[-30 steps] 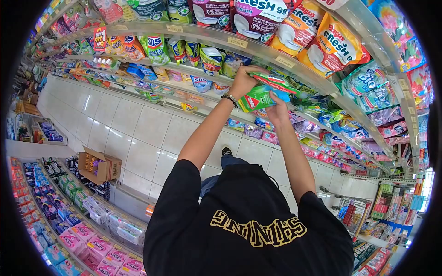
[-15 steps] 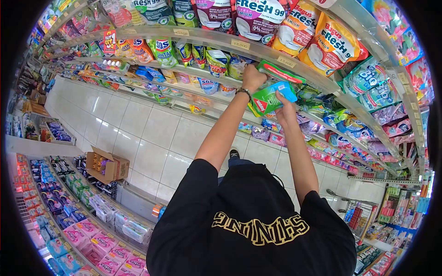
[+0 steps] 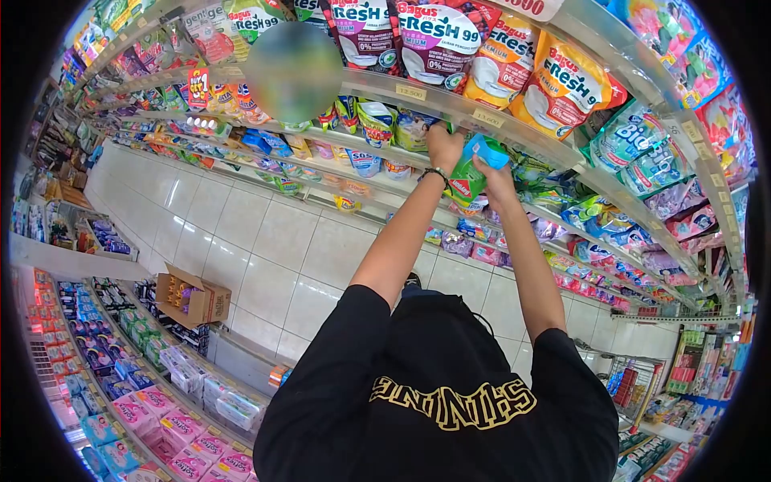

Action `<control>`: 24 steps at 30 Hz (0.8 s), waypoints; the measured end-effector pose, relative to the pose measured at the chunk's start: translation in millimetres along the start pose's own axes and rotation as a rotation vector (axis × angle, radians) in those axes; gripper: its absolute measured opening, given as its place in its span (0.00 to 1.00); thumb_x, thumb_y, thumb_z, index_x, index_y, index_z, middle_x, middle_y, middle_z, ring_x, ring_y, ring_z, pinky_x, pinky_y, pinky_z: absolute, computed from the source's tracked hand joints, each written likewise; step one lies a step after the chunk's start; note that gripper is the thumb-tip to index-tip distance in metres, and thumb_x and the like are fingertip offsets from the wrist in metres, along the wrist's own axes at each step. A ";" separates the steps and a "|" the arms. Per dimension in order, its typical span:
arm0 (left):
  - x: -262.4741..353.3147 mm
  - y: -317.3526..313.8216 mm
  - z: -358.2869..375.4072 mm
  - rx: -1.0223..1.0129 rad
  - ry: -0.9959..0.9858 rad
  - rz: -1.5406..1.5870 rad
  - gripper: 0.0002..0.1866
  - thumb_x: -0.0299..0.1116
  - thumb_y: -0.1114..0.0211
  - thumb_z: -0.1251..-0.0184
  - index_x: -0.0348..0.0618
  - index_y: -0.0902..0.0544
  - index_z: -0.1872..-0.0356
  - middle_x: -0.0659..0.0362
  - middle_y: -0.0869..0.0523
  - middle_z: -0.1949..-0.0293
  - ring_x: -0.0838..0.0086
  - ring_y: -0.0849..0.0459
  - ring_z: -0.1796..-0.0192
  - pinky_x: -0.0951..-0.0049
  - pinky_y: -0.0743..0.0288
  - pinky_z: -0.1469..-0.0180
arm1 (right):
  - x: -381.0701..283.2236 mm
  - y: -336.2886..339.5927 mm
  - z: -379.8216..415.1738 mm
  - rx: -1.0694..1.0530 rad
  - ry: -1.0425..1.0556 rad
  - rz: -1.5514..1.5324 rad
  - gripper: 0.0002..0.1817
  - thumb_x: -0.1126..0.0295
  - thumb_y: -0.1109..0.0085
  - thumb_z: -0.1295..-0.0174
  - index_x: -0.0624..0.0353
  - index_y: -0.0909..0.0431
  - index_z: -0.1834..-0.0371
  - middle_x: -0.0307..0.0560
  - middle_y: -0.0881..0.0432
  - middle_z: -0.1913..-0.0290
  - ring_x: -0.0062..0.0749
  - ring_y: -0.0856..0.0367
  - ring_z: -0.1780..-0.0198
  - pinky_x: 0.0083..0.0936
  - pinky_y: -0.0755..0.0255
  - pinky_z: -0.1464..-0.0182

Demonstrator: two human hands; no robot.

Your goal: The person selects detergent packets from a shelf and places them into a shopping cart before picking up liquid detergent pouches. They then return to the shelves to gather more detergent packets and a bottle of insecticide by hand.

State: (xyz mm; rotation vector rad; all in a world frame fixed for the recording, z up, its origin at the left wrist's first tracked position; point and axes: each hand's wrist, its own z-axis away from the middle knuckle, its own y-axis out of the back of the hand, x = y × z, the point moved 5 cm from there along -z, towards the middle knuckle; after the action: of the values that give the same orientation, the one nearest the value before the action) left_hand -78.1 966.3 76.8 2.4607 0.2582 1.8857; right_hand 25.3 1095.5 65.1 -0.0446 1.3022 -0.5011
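My right hand [image 3: 498, 181] grips a green and blue pouch [image 3: 467, 175] with a red label, its thumb lying over the blue part. Beside it, my left hand [image 3: 445, 149], with a dark bracelet at the wrist, reaches in under the upper shelf's edge. The fingers of that hand are mostly hidden, and what they touch cannot be made out. Left of the left hand, yellow-green pouches [image 3: 376, 122] stand on the same shelf.
Above my hands runs a shelf rail [image 3: 353, 83] with price tags, below large orange and white pouches [image 3: 560, 84]. Behind on the tiled floor [image 3: 257, 241] an open cardboard box [image 3: 193, 297] stands by a lower shelf of pink packs [image 3: 189, 458]. A shopping cart [image 3: 634, 386] is at right.
The second green pouch with a red band, earlier by my left hand, is out of plain view. My left hand sits further under the shelf edge. The held pouch has turned more upright.
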 end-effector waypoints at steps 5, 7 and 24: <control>5.9 6.3 -1.1 0.147 -0.044 0.152 0.18 0.35 0.25 0.39 0.26 0.14 0.60 0.39 0.10 0.64 0.48 0.11 0.60 0.60 0.22 0.55 | -25.4 12.2 -4.1 0.007 0.281 0.225 0.21 0.67 0.29 0.37 0.62 0.21 0.43 0.43 0.15 0.46 0.28 0.19 0.46 0.29 0.29 0.39; 3.2 13.4 -2.9 0.144 -0.060 0.121 0.19 0.35 0.25 0.38 0.26 0.15 0.57 0.39 0.10 0.61 0.50 0.11 0.58 0.61 0.22 0.53 | -11.6 20.8 -12.6 -0.048 0.219 0.221 0.21 0.67 0.29 0.36 0.62 0.21 0.42 0.43 0.15 0.45 0.28 0.19 0.44 0.29 0.30 0.38; 26.1 56.6 72.1 0.030 -0.115 0.072 0.24 0.22 0.34 0.40 0.30 0.20 0.40 0.43 0.15 0.42 0.56 0.15 0.42 0.63 0.25 0.37 | 29.0 32.6 -16.6 -0.020 -0.007 -0.274 0.18 0.69 0.36 0.31 0.55 0.24 0.39 0.43 0.18 0.41 0.35 0.20 0.39 0.38 0.27 0.36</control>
State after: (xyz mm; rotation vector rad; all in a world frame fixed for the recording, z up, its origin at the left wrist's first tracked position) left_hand 4.1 920.0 89.7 2.6204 0.1982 1.7701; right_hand 25.7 1117.7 24.1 -0.2436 1.3014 -0.7209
